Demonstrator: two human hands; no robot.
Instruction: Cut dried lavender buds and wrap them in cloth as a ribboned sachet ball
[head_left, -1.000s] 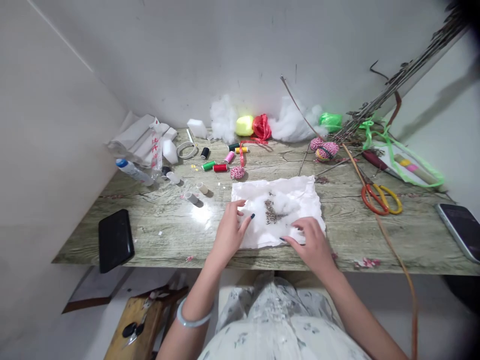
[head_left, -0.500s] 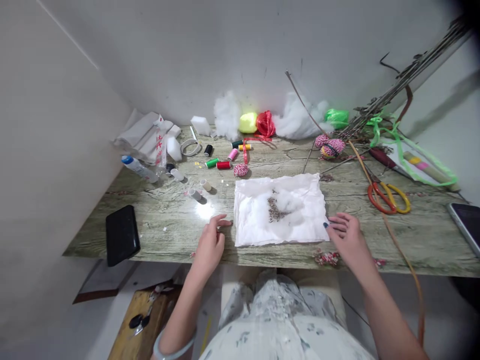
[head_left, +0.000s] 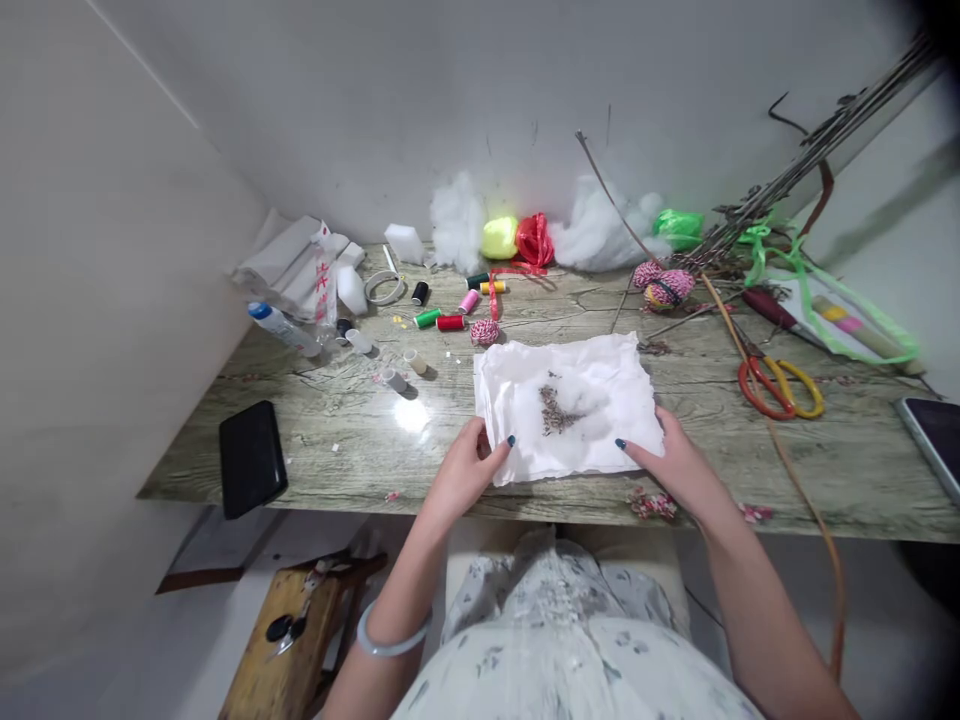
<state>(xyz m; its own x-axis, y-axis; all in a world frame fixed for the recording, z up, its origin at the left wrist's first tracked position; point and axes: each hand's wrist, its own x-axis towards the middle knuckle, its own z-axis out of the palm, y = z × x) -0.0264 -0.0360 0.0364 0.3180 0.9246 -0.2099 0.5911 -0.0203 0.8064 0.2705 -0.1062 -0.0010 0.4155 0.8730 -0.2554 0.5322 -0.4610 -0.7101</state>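
The person sat at a long wooden counter (head_left: 337, 430). A white sheet (head_left: 622, 375) lay flat near the front edge of it, right in front of them. It looked like soft paper or cloth — hard to tell which. On the middle of the sheet sat a little puff of white fluff (head_left: 581, 395) with a small pile of dark bits (head_left: 553, 412) next to it.

The left hand (head_left: 466, 472) held the near left corner of the sheet, with the thumb on top and the fingers tucked under the edge. The right hand (head_left: 671, 462) held the near right corner in the same way — thumb on top, pinching the sheet. Both thumbs had dark nail polish.

Behind the sheet lay small spools of thread, a green one (head_left: 427, 318) and a red one (head_left: 450, 322) side by side, and a ball of red and white string (head_left: 484, 331) just by the far edge of the sheet. More white fluff was piled by the wall (head_left: 457, 220). Orange and yellow scissors (head_left: 780, 387) lay well off to the right, near a long thin brown stick (head_left: 731, 325). A black phone (head_left: 252, 458) lay far to the left, close to the front edge.
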